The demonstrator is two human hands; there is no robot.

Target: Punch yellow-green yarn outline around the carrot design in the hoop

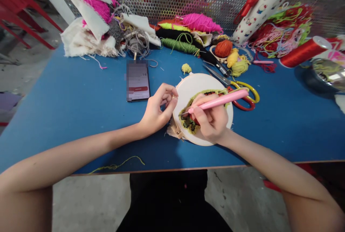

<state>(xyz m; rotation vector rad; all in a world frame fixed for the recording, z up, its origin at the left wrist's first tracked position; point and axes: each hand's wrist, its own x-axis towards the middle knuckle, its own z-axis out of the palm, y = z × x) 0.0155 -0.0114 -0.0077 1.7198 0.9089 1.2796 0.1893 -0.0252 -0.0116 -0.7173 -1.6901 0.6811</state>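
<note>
A round embroidery hoop (185, 87) with white cloth lies on the table in front of me. Green, dark and red yarn stitching (192, 125) covers part of the cloth. My right hand (212, 120) rests over it, fingers closed round a pink punch needle (223, 100). Its metal tip points down-left and meets the cloth at the left side of the stitching. Light green yarn shows near the tool's upper end. My left hand (160, 108) is closed, thumb and forefinger together at the hoop's left rim. The exact contact of those fingertips is hard to see.
Scissors (239, 88) with red and yellow handles lie right of the hoop. A phone (138, 81) lies left. Yarn bundles (199, 23), cloth scraps (88, 38), a tumbler (265, 9), a red thread spool (304, 51) and a metal bowl (327, 74) line the back and right.
</note>
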